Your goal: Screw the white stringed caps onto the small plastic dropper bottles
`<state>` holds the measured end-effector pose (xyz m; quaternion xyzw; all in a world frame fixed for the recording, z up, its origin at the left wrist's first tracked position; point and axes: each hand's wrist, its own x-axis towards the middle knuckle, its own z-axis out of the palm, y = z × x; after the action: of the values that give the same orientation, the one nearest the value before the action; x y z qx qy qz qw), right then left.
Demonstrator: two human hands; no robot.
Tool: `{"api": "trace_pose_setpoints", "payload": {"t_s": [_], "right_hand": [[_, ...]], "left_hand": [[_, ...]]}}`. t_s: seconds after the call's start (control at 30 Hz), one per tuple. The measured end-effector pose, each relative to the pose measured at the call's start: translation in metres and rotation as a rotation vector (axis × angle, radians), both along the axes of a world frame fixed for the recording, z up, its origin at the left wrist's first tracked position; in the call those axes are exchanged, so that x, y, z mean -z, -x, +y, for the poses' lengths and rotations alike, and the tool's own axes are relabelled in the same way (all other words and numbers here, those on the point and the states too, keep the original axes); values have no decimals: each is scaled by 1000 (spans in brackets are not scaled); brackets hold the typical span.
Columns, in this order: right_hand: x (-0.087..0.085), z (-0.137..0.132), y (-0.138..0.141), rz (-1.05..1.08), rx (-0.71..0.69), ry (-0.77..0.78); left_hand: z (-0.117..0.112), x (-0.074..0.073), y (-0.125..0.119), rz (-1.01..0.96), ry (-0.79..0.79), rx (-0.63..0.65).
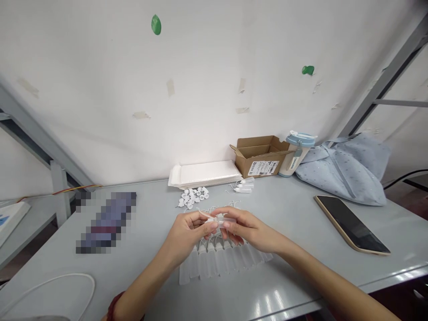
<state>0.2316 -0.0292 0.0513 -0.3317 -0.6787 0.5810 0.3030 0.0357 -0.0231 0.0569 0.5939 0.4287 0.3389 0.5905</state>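
My left hand (189, 232) pinches the white cap end of a small translucent plastic bottle (227, 220). On the bottle's other end, my right hand (249, 227) has its thumb and fingers closed around the body. The bottle lies roughly level between both hands, and fingers partly hide the cap. Below the hands, a row of similar translucent bottles (220, 262) with white tops and thin curved strands lies on the grey table (154, 285). Beyond my left hand is a loose pile of small white caps (192, 197). Several more small bottles (244, 187) lie farther back.
Against the wall stand a stack of white padded envelopes (207, 173), an open cardboard box (262, 156), a cup with a blue lid (297, 154) and a pale blue bag (347, 169). A phone (352, 224) lies right, a blurred item (109, 223) left, a white cable (78, 275) front left.
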Motion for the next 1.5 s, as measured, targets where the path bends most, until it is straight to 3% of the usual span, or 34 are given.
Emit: {"api": "trace_pose_setpoints", "payload": {"t_s": [0.27, 0.47, 0.67, 0.8, 1.03, 1.2, 1.37, 1.5], "right_hand": [[-1, 0, -1, 1, 31, -24], [0, -2, -1, 20, 21, 20], [0, -3, 0, 68, 7, 98], [-2, -3, 0, 65, 41, 125], [-2, -2, 0, 58, 73, 226], [-1, -3, 4, 90, 137, 225], [4, -5, 6, 7, 175, 85], [4, -8, 7, -59, 223, -21]], "left_hand": [[2, -4, 9, -6, 53, 55], [2, -2, 6, -23, 98, 7], [2, -2, 7, -11, 130, 57], [-2, -5, 6, 65, 24, 65], [-13, -3, 1, 251, -335, 4], [-12, -3, 0, 236, -297, 14], [-11, 2, -1, 306, -301, 52], [-13, 7, -4, 396, -342, 8]]}}
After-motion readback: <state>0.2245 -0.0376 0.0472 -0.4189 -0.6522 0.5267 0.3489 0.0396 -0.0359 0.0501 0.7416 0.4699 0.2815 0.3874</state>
